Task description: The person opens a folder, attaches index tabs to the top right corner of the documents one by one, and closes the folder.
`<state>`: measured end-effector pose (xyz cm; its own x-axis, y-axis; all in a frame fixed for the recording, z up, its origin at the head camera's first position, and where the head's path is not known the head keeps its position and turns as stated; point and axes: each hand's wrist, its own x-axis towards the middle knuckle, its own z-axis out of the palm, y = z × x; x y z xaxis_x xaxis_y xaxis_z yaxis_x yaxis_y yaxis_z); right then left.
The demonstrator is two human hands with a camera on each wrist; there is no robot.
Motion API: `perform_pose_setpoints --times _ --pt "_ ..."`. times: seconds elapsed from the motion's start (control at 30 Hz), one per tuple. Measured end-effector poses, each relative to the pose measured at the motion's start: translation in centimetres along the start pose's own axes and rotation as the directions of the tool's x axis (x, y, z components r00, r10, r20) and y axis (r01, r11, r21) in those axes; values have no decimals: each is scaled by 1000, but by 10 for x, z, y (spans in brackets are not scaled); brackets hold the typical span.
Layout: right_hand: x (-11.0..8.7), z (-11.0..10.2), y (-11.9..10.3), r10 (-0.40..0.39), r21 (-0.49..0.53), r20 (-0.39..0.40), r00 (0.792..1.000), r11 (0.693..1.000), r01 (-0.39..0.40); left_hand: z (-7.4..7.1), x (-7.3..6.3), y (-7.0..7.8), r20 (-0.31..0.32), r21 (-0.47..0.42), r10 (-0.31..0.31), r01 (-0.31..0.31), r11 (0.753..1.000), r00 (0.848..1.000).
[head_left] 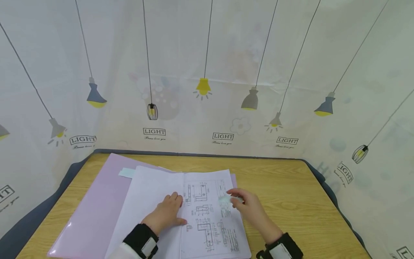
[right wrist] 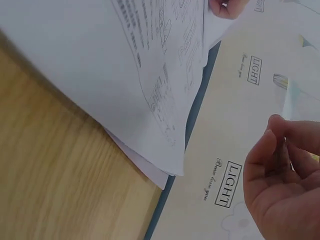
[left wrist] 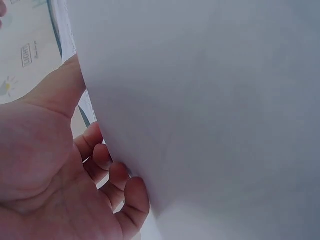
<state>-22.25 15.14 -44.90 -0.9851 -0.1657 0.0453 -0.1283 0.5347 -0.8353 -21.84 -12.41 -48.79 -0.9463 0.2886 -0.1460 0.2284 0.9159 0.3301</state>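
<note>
Wood-grain table (head_left: 307,201) spreads underneath. Toward seven o'clock in the head view, the left hand (head_left: 166,212) rests on an open booklet (head_left: 213,233), fingers relaxed, thumb spread; toward five, the right hand (head_left: 250,207) pinches a pale slip (head_left: 224,198) over the drawings. Lilac folder (head_left: 87,201) lies at eight; beyond, a lamp-print backdrop (head_left: 181,46) at twelve.
</note>
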Motion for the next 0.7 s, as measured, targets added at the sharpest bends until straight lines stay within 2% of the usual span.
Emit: perform_pose_setpoints --times 0.27,0.4,0.5,0.7 --pt "49 2 14 154 123 58 986 979 -161 0 1 -1 19 -16 -10 10 1000 1000" --pt "76 0 21 228 111 62 972 966 -234 1 2 -2 19 -19 -13 14 1000 1000" --pt "94 -1 27 255 90 61 965 961 -260 1 2 -3 17 -20 -10 11 1000 1000" --pt "112 0 34 289 75 43 956 954 -291 2 3 -4 23 -26 -11 11 1000 1000"
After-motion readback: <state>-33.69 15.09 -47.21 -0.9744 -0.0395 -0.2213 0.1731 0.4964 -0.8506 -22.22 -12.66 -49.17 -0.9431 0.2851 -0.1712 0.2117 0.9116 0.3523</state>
